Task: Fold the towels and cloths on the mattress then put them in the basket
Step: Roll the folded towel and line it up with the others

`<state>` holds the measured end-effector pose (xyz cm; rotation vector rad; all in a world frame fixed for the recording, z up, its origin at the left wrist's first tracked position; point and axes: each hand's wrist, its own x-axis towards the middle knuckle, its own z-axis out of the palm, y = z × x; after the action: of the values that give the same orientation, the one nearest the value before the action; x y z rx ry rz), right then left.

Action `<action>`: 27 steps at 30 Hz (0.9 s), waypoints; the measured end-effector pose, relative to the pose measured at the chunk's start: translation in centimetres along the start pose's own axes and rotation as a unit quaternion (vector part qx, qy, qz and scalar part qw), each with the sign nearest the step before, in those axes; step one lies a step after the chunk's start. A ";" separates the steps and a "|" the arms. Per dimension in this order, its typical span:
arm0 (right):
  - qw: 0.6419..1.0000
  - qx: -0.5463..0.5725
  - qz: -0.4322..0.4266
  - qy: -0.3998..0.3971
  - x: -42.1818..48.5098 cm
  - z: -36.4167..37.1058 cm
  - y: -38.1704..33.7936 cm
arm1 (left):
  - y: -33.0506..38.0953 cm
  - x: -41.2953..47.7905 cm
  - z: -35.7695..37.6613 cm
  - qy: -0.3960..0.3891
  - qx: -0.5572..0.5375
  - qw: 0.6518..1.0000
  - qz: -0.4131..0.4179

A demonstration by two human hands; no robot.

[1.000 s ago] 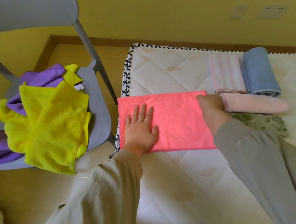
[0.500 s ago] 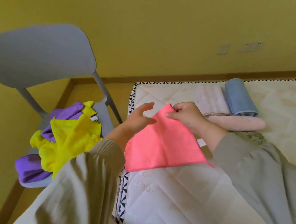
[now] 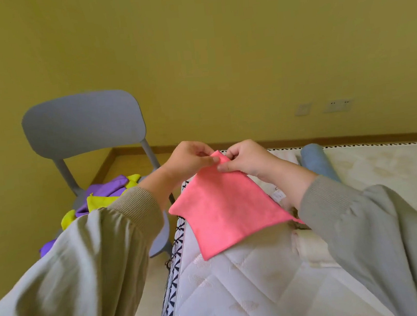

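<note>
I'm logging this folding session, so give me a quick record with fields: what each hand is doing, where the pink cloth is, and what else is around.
left hand: pinches the pink cloth's top corner
right hand: pinches the same corner, beside the left hand
pink cloth: held up, hanging over the mattress
blue towel: rolled, on the mattress behind the right arm
chair: grey, left of the mattress
yellow and purple cloths: heaped unfolded on the chair seat
basket: not in view
</note>
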<state>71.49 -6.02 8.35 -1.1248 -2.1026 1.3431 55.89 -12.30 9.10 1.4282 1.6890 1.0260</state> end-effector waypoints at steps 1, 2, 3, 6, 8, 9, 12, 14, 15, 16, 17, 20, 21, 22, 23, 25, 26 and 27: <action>1.000 -0.014 -0.004 -0.005 -0.2 -0.1 -0.5 | 0.3 -0.3 -0.1 0.009 -0.007 1.000 0.002; 0.999 -0.035 -0.007 -0.017 -0.4 -0.4 -0.9 | 0.5 -0.6 -0.2 0.018 -0.013 1.000 0.003; 0.998 -0.059 -0.005 -0.038 -0.7 -0.6 -1.4 | 0.8 -0.9 -0.3 0.027 -0.016 0.999 0.003; 0.986 -0.122 0.019 -0.115 -1.3 -1.9 -2.2 | 1.3 -1.8 -0.8 0.050 -0.017 0.999 0.000; 0.974 -0.174 0.034 -0.141 -1.6 -2.6 -2.4 | 1.4 -2.3 -1.1 0.069 -0.018 0.997 -0.001; 0.968 -0.201 0.041 -0.147 -1.7 -2.9 -2.4 | 1.5 -2.6 -1.3 0.079 -0.022 0.997 -0.002; 0.960 -0.220 0.069 -0.157 -1.8 -3.4 -1.9 | 1.5 -3.2 -2.0 0.104 -0.044 0.994 -0.009; 0.967 -0.194 0.075 -0.144 -2.0 -3.7 -1.5 | 1.4 -3.4 -2.7 0.116 -0.063 0.991 -0.017; 0.976 -0.160 0.078 -0.125 -2.1 -3.8 -1.3 | 1.4 -3.5 -3.1 0.122 -0.072 0.990 -0.022; 0.984 -0.117 0.081 -0.102 -2.2 -3.8 -1.0 | 1.3 -3.6 -3.4 0.127 -0.079 0.988 -0.028; 0.991 -0.077 0.081 -0.080 -2.3 -3.8 -0.7 | 1.2 -3.7 -3.7 0.133 -0.085 0.987 -0.033; 0.998 -0.008 0.061 -0.019 -2.3 -3.4 0.1 | 0.9 -3.8 -4.3 0.160 -0.103 0.981 -0.041; 0.998 0.025 0.053 -0.003 -2.3 -3.3 0.3 | 0.7 -3.8 -4.4 0.171 -0.106 0.979 -0.044; 0.996 0.072 0.047 0.014 -2.1 -3.1 0.4 | 0.5 -3.8 -4.6 0.182 -0.107 0.976 -0.048; 0.992 0.112 0.047 0.031 -2.0 -3.0 0.3 | 0.3 -3.9 -4.7 0.193 -0.105 0.974 -0.053; 0.985 0.159 0.045 0.054 -1.9 -2.9 0.1 | -0.1 -4.0 -4.8 0.209 -0.101 0.971 -0.061; 0.981 0.179 0.045 0.055 -1.9 -2.8 -0.1 | -0.3 -4.0 -4.8 0.215 -0.105 0.969 -0.062; 0.978 0.198 0.045 0.050 -1.9 -2.7 -0.3 | -0.5 -4.1 -4.8 0.220 -0.115 0.967 -0.063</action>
<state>74.37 -6.03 9.97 -1.0970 -1.6335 1.6195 52.11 -16.98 10.89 0.9782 1.8618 1.4911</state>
